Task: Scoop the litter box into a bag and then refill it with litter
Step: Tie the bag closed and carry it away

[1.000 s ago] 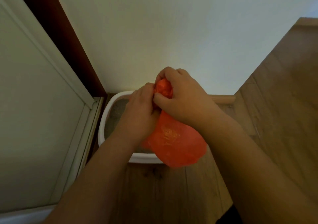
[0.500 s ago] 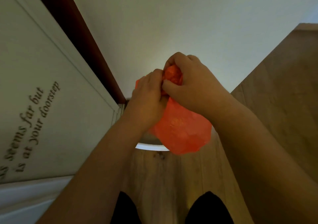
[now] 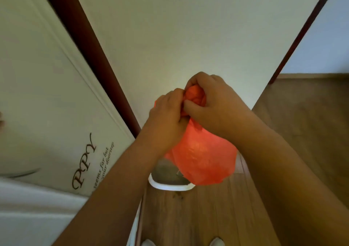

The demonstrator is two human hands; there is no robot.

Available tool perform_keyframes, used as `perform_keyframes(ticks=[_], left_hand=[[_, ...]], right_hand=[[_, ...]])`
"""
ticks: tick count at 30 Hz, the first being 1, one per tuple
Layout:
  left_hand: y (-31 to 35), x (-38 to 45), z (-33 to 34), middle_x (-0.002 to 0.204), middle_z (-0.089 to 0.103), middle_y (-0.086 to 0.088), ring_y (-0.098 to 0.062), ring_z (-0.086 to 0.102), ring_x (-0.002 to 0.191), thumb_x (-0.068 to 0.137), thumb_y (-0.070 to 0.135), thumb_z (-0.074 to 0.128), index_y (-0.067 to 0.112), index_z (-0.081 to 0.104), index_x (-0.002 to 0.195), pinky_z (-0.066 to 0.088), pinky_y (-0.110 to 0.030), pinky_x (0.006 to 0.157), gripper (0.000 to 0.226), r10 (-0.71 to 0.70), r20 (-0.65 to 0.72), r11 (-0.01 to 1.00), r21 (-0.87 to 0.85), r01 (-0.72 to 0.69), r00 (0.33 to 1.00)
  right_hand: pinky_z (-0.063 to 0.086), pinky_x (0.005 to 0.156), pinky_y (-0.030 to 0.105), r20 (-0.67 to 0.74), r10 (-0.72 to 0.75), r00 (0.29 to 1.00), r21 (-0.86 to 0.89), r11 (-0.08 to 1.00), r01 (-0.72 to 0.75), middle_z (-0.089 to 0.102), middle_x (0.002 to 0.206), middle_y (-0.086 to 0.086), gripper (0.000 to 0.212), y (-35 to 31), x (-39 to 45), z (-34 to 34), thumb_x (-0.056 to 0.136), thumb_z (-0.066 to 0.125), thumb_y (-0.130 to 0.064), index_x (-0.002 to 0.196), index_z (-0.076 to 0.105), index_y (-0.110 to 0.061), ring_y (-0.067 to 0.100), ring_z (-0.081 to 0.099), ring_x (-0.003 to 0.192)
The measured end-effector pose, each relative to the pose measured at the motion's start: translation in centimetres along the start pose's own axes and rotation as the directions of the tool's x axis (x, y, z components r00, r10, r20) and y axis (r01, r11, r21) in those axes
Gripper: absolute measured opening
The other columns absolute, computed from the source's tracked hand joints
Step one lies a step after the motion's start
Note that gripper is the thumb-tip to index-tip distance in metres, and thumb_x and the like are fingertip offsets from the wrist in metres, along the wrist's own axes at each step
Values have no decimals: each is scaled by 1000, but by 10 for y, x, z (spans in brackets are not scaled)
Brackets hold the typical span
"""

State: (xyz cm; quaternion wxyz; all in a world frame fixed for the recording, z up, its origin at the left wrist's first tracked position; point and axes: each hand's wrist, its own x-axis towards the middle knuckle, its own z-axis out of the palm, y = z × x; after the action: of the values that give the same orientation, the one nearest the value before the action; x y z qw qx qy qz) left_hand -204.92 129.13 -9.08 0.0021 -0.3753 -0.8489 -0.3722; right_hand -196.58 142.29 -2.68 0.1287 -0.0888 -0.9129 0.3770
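An orange plastic bag [image 3: 203,157] hangs full in front of me, its neck bunched up at the top. My left hand [image 3: 166,121] pinches the twisted neck from the left. My right hand [image 3: 213,102] curls round the bunched top from the right. Both hands meet at the knot. Below the bag, the white litter box [image 3: 166,186] sits on the floor against the wall; only its near rim and some grey litter show, the rest being hidden by the bag and my arms.
A white door with lettering [image 3: 88,162] stands on the left with a dark red frame [image 3: 90,57]. A pale wall fills the middle. Wooden floor [image 3: 302,132] spreads to the right and toward me. My shoe tips [image 3: 217,243] show at the bottom edge.
The view has risen and pulled back, so the litter box looks smaller and lower. Both hands stay on the bag's neck, working it slightly.
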Motion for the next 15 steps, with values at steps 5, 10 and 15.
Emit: perform_keyframes(ticks=[5, 10, 15], left_hand=[[51, -4, -10, 102, 60, 5, -21, 61, 94, 98, 42, 48, 24, 51, 116, 57, -50, 81, 26, 30, -37, 999, -19, -30, 999], [89, -2, -8, 99, 61, 5, -21, 62, 91, 97, 43, 47, 24, 52, 112, 58, -52, 80, 24, 68, -78, 996, -59, -73, 995], [118, 10, 12, 96, 57, 9, -20, 59, 92, 93, 50, 42, 32, 46, 106, 56, -52, 82, 22, 93, -68, 993, -69, -97, 993]], right_hand=[[44, 67, 12, -44, -88, 995, -53, 995, 86, 49, 118, -9, 28, -17, -27, -46, 88, 69, -31, 113, 56, -33, 4, 55, 92], [43, 80, 11, -85, -158, 984, -100, 984, 149, 37, 135, -10, 41, -16, -45, -80, 87, 71, -34, 124, 56, -30, 8, 51, 108], [40, 85, 8, -80, -194, 978, -163, 970, 179, 41, 137, -16, 43, -1, -54, -112, 84, 72, -34, 125, 57, -29, 0, 48, 111]])
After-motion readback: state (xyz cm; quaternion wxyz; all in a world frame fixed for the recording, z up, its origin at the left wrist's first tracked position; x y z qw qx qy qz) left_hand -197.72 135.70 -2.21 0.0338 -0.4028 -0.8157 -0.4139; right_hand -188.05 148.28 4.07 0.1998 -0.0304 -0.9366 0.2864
